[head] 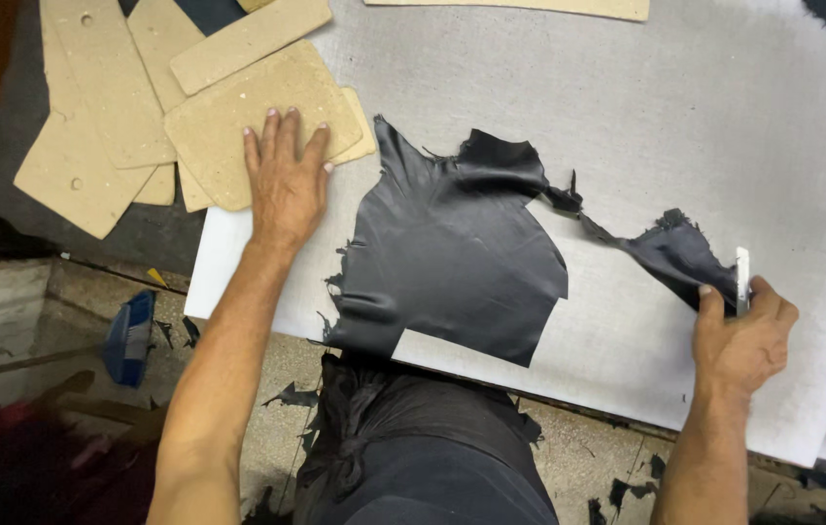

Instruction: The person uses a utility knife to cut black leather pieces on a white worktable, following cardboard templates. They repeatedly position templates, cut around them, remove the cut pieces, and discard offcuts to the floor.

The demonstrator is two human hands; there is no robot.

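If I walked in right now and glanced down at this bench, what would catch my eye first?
Most likely the ragged sheet of black leather spread mid-board on the pale cutting board, its thin tail running right to the right hand, which grips a slim white tool. Next, the stack of tan cardboard patterns at the upper left, with the left hand pressed flat on the top one.

So we've got a table point(685, 107) with a pale grey, scuffed cutting surface. Lying flat on it is a piece of black leather point(452, 262) with ragged edges, trailing off into a thin strip point(671, 255) toward the right. At the top left corner we see a loose pile of tan cardboard templates point(141, 117), overlapping each other, a couple with small punched holes.
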